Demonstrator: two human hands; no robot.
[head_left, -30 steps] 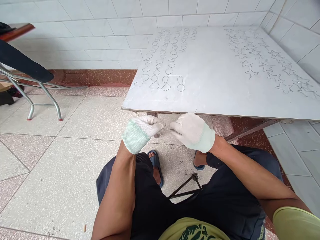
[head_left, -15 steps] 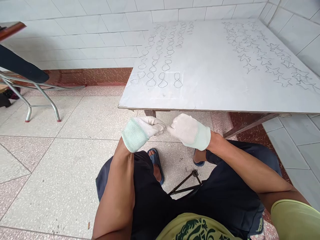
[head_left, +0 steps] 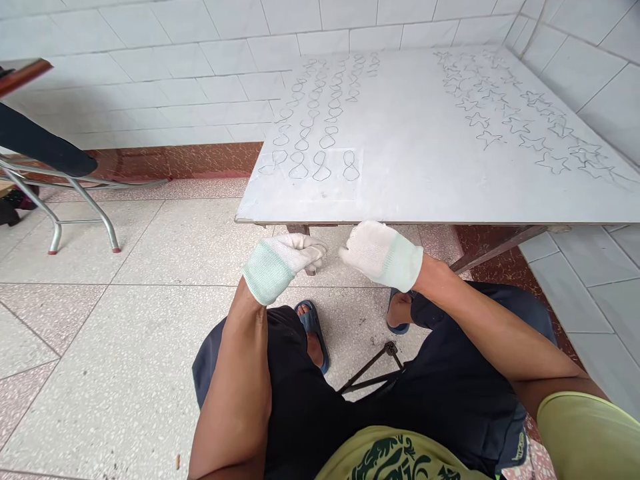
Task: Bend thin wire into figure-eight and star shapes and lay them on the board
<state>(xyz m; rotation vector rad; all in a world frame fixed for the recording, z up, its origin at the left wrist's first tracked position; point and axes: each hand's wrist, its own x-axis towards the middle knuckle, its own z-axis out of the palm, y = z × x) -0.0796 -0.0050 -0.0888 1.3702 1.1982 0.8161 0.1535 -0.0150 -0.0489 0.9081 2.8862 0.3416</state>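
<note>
My left hand (head_left: 285, 260), in a white knit glove with a pale green cuff, is closed with thumb and fingers pinched together. Facing it across a small gap, my right hand (head_left: 380, 250) wears a matching glove and has its fingers curled shut. Whatever lies between the fingertips is too thin to make out. Both hands are just before the front edge of a white-topped table (head_left: 415, 187). On its left part lie rows of thin wire figure-eights (head_left: 351, 165), and on its right part several wire stars (head_left: 489, 139).
White wall tiles (head_left: 230, 60) run behind and to the right of the table. A metal-legged stool (head_left: 83, 200) with another person's dark-clothed leg (head_left: 45, 141) is at the left. A dark folding stand (head_left: 373, 373) is between my legs, above the speckled floor (head_left: 140, 360).
My right hand has risen slightly and moved a little away from my left, widening the gap. The left hand stays nearly in place. The view has shifted slightly.
</note>
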